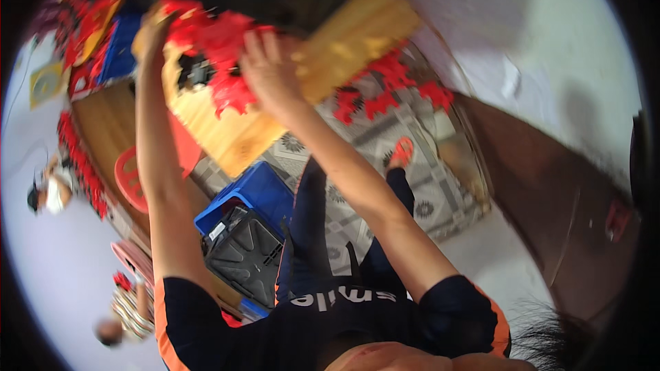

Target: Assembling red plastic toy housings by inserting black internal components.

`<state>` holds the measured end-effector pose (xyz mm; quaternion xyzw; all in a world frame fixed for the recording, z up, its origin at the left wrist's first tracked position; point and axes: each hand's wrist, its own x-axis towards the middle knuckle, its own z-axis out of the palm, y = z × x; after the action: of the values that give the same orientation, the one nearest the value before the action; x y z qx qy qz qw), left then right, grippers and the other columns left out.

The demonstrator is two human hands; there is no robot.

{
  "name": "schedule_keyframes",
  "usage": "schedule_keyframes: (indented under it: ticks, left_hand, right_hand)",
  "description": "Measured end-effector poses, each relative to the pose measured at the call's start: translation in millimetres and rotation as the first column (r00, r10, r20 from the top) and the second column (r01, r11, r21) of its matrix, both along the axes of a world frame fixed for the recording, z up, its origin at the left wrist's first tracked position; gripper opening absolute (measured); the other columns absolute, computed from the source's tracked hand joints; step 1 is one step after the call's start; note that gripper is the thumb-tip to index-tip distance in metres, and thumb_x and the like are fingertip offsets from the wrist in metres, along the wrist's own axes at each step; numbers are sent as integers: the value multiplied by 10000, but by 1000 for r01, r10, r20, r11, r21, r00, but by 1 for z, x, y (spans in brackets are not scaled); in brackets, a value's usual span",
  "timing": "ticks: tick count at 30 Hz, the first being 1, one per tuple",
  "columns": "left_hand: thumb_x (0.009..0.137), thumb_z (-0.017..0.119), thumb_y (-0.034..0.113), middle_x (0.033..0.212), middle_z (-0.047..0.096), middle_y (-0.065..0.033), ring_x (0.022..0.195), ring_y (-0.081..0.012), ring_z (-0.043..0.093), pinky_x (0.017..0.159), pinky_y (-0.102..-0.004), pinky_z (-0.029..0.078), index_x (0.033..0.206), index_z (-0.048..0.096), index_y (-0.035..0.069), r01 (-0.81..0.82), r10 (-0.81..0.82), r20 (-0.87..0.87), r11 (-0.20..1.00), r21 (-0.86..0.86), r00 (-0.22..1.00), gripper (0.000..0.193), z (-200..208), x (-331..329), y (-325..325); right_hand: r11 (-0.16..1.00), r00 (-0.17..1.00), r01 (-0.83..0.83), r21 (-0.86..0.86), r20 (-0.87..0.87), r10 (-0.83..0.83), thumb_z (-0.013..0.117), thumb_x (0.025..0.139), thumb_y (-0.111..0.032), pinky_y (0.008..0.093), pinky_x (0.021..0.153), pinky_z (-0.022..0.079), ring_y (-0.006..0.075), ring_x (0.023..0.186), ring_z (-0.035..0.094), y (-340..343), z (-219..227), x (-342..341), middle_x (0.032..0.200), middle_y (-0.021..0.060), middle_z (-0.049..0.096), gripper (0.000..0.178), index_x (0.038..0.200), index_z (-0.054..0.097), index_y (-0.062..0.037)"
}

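Observation:
Red jagged-edged pieces (223, 48) lie in a loose heap on a light wooden tabletop (361, 24); their exact kind is hard to make out. My right hand (270, 72) rests on or just over the right side of this heap, fingers stretched and apart. Farther left, my left hand (152, 33) reaches to the heap's left end. Blur hides its fingers, so whether it grips anything does not show. Between my hands, a small black object (196, 72) sits on the wood beside the red pieces.
Below the table are a blue crate (258, 196) and a black crate (244, 254). More red pieces (392, 75) are scattered right of the table, above the patterned floor (426, 178). A blue bin (120, 48) stands far left. Two people appear at the left edge. Something dark covers the top.

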<state>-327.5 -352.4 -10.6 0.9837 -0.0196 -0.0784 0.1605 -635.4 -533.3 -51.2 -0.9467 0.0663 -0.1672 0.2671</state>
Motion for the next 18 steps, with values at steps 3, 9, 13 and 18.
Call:
schedule_keyframes:
  ticks: [3, 9, 13, 18]
  left_hand:
    - [833, 707, 146, 1288, 495, -229, 1151, -298, 529, 979, -368, 427, 1332, 407, -69, 390, -181, 702, 909, -149, 689, 621, -4, -201, -104]
    - [737, 730, 159, 1220, 505, -217, 1142, -345, 496, 925, -466, 401, 1204, 459, 23, 752, -642, 428, 639, -161, 636, 557, -72, -508, -126]
    - [782, 733, 258, 1328, 437, -257, 1230, -405, 417, 1049, -512, 305, 1356, 376, 2, 388, -491, -97, 782, -488, 866, 723, -254, -524, -185]
    - [697, 717, 629, 1490, 239, -286, 1389, -390, 248, 1136, -440, 212, 1480, 139, -18, 53, -266, -237, 762, -645, 934, 1168, -473, -391, -299]
  right_hand:
    - [1000, 1000, -4, -6, -10, 4, 525, 854, -137, 489, 1025, 387, 411, 1242, 437, -44, -60, -42, 1396, 206, 397, 369, 1205, 535, -24]
    - [806, 879, 39, 591, 363, -309, 629, 763, -5, 394, 841, 481, 299, 949, 606, -93, -102, -163, 1068, 134, 632, 246, 1009, 644, -9]
    - [314, 774, 555, 770, -341, -533, 678, 850, -161, 313, 790, 499, 187, 886, 620, -156, -259, -245, 997, 104, 646, 342, 1134, 594, 8]
    - [680, 741, 665, 308, -390, -547, 738, 727, -517, 460, 981, 404, 421, 1190, 475, -278, -488, -239, 1302, 265, 470, 863, 1345, 404, -15]
